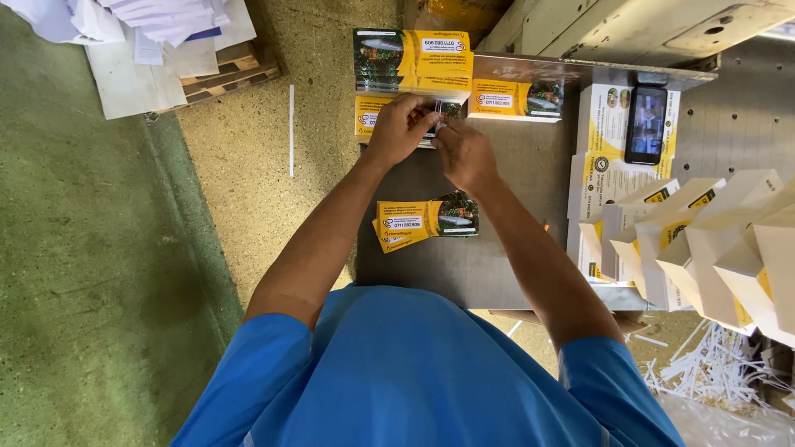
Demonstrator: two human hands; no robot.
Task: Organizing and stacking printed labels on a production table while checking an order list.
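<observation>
My left hand (402, 126) and my right hand (462, 151) meet over a stack of yellow and green printed cards (370, 112) at the far edge of the grey metal table (513, 182). The fingers of both hands pinch something thin at the top of that stack, possibly a band; I cannot tell exactly what. A larger bundle of the same cards (411, 60) lies just beyond the hands. A small loose pile of cards (422, 222) rests on the table between my forearms.
Another card stack (515, 98) lies to the right of the hands. A phone (647, 124) rests on printed sheets. Folded white cartons (704, 240) lean in a row at right. Paper strips (704, 364) litter the floor. A wooden pallet with papers (166, 41) stands at upper left.
</observation>
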